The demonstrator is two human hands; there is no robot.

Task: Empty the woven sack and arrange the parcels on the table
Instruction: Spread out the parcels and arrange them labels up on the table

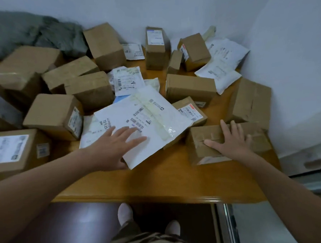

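Several brown cardboard parcels and white mailer bags lie spread over the wooden table [168,180]. My left hand [114,144] lies flat with spread fingers on a large white mailer [152,118], its thumb under the mailer's near corner. My right hand [231,141] rests flat with straight fingers on top of a taped brown box [200,143] near the table's right front. The grey-green woven sack [30,33] lies crumpled at the far left against the wall.
White walls close the table in at the back and right. Boxes [53,115] crowd the left half; another box [249,101] stands by the right wall. The table's front edge runs just below my arms, with dark floor and my shoes beneath.
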